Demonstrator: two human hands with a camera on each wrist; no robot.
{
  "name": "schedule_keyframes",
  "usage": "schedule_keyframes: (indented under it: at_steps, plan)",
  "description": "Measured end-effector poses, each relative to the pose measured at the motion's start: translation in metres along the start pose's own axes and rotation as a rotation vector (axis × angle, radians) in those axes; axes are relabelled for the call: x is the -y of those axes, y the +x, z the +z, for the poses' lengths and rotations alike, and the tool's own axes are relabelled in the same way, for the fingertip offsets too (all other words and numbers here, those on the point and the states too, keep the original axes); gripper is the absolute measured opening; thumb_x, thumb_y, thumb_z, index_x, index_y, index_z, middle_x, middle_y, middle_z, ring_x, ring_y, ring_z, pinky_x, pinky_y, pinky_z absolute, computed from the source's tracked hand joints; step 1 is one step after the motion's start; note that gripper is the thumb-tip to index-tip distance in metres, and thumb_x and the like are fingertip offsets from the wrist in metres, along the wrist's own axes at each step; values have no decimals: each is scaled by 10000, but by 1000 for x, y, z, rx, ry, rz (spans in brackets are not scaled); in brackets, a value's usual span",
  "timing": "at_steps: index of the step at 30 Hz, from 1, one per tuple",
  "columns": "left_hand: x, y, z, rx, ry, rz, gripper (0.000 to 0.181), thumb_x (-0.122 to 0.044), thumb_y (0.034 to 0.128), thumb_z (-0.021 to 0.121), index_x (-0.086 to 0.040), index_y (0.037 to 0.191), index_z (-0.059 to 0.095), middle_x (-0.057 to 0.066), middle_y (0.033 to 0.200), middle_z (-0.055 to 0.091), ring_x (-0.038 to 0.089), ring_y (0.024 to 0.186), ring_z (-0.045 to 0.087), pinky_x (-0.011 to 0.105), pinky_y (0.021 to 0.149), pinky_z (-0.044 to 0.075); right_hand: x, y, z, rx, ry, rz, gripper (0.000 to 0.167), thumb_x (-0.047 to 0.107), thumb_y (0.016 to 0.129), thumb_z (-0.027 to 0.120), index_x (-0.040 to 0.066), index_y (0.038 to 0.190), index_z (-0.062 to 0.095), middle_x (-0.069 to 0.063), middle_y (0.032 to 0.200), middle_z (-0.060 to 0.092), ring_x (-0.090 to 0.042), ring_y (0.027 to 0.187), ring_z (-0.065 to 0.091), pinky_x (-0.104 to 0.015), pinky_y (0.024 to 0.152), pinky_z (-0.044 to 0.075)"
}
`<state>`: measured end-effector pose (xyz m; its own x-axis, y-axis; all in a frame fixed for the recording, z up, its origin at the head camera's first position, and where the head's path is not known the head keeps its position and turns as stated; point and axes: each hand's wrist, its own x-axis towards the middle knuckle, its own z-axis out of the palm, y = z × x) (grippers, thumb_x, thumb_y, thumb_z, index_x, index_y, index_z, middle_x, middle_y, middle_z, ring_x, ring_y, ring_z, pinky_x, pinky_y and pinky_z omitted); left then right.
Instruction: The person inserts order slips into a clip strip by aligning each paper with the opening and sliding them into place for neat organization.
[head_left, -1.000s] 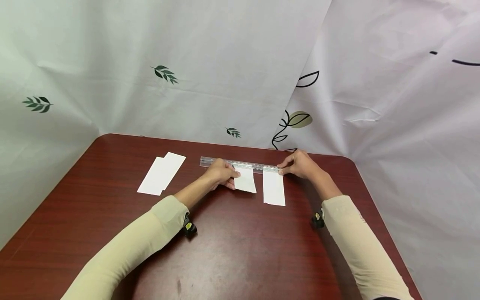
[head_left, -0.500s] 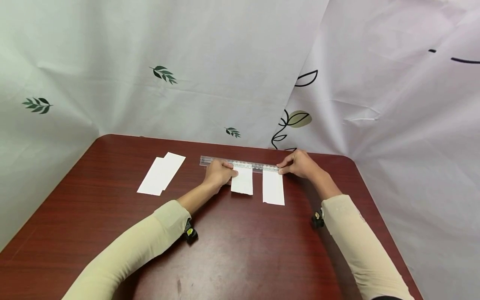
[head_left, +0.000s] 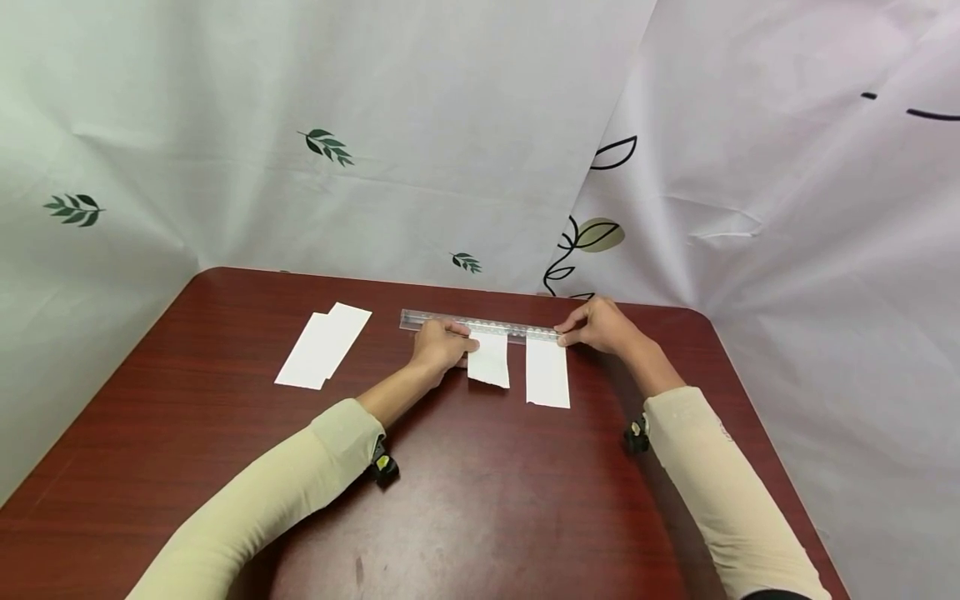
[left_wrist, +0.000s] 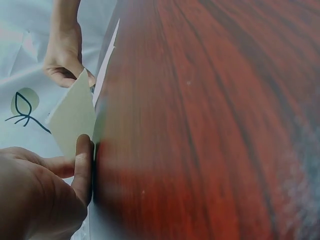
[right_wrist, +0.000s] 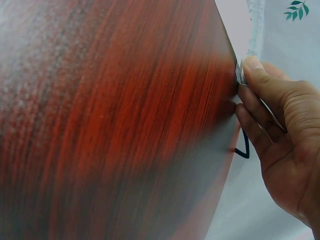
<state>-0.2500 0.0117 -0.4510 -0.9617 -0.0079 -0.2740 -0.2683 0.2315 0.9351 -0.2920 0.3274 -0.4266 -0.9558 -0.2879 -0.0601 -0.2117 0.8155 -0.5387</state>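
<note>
Near the far side of the table lies a clear plastic ruler (head_left: 435,320), running left to right. My left hand (head_left: 438,348) pinches the left edge of a short white piece of paper (head_left: 489,360), just in front of the ruler. In the left wrist view this paper (left_wrist: 75,117) tilts up off the table, between thumb and fingers. A second white paper strip (head_left: 547,375) lies flat, its far end at the ruler's right part. My right hand (head_left: 600,325) pinches the ruler's right end; in the right wrist view the thumb (right_wrist: 254,64) is on top of it.
Two overlapping white paper strips (head_left: 322,346) lie at the left on the dark red wooden table (head_left: 480,500). A pale sheet with leaf prints (head_left: 420,167) hangs behind the table and along its sides.
The short paper's lower edge swung left, then slightly back right, as my left hand shifted its hold. My right hand stays at the ruler's end.
</note>
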Motion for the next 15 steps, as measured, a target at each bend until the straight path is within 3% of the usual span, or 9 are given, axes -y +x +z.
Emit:
schedule_keyframes:
  at_steps: [15]
  plan:
    - [1, 1, -1, -15, 49, 2, 249, -56, 959, 877, -3, 1190, 800, 188, 1036, 835, 97, 598, 702, 259, 641, 659, 1, 0, 0, 5, 10, 3, 181, 171, 908, 969, 125, 1078, 922, -116, 1182, 869, -362, 1223, 777, -554, 1169, 579]
